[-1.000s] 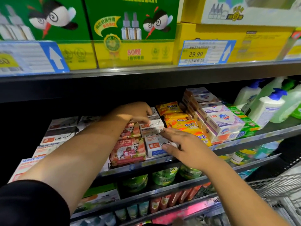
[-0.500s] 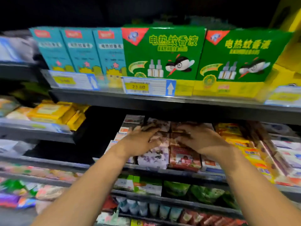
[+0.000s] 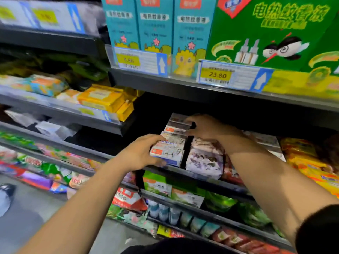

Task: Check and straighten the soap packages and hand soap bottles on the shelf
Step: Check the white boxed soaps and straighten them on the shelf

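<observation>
- Nearest is a black sleeve (image 3: 319, 231), low and way right of the soap box (image 3: 167, 153), with a bare forearm running up from it.
- Two shelves below the soap box there's a row of small bottles (image 3: 162, 211), pretty blurry tbh.
- Left hand (image 3: 141, 154) grips the soap box by its left end, thumb on top and fingers curled under the front edge.
- The soap box sits right at the front lip of the shelf (image 3: 200, 177), first in a row of the same white boxes. Can't tell if it's sitting square.
- Just right of the soap box is a purple pack (image 3: 205, 160), with a dark gap between them, so not touching.
- Right hand (image 3: 207, 128) is behind the soap box, fingers and thumb curled onto the right edge of a rear box (image 3: 176, 128) in that same row.
- Far right of the soap box, same shelf: yellow packs (image 3: 308, 167).
- Up and left of the soap box, on a separate shelf: yellow bars (image 3: 102, 99).
- Above the soap box hangs a price tag (image 3: 218, 75) reading 23.80, with a green box (image 3: 271, 33) up and to the right.
- Teal boxes (image 3: 156, 24) stand straight above the soap box.
</observation>
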Motion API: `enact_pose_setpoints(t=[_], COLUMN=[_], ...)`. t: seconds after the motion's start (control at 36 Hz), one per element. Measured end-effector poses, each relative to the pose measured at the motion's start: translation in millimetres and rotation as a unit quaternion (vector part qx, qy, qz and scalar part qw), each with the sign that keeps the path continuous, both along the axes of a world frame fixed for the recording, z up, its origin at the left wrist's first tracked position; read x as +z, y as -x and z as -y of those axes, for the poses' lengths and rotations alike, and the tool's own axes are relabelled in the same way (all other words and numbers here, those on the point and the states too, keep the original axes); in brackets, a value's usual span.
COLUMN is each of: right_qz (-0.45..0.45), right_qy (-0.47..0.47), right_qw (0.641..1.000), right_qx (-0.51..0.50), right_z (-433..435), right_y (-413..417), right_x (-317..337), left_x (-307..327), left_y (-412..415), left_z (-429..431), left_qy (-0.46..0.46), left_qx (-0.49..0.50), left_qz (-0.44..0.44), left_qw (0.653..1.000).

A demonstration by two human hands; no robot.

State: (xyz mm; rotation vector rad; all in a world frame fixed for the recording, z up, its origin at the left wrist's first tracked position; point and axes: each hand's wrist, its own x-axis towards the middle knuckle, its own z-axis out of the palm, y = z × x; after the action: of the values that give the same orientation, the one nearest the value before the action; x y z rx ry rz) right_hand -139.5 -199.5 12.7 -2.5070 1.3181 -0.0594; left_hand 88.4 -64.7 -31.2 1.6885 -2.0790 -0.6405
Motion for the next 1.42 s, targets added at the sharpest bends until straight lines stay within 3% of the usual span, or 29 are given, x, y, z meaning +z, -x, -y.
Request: enact_pose_setpoints(t=[0.08, 0.25, 0.5, 0.75, 0.89, 1.14, 1.42], right_qz=[0.011, 0.012, 0.013, -0.020, -0.090, -0.110, 0.043], right_qy=[-0.010, -0.069, -0.064, -0.113, -0.078, -0.074, -0.143], right_qw=[1.000, 0.997, 0.996, 0.987, 0.990, 0.990, 0.988], right_qx=[-0.023, -0.035, -0.064, -0.111, -0.072, -0.049, -0.044], right_z=[22.1, 46.1, 57.7, 70.8, 72.8, 79.8, 87.9], right_y=[-0.7, -1.6, -8.0, -9.7, -17.6, -20.1, -18.8], right_x=[-5.0, -5.3, -10.9, -17.6, -11.8, -5.8, -13.3], left_x=[1.1, -3.8, -15.9, -14.9, -18.3, -19.2, -27.6], left_y=[9.3, 8.6, 1.9, -0.5, -3.7, -10.2, -12.2], left_z=[6.3, 16.4, 20.7, 25.8, 28.9, 32.7, 43.0], left_qy=[0.015, 0.026, 0.062, 0.077, 0.083, 0.063, 0.086], left_qx=[-0.001, -0.022, 0.020, 0.000, -0.003, -0.013, 0.019], left_qz=[-0.014, 0.091, -0.102, -0.086, -0.087, -0.079, -0.082], left_qw=[1.000, 0.995, 0.993, 0.993, 0.993, 0.995, 0.993])
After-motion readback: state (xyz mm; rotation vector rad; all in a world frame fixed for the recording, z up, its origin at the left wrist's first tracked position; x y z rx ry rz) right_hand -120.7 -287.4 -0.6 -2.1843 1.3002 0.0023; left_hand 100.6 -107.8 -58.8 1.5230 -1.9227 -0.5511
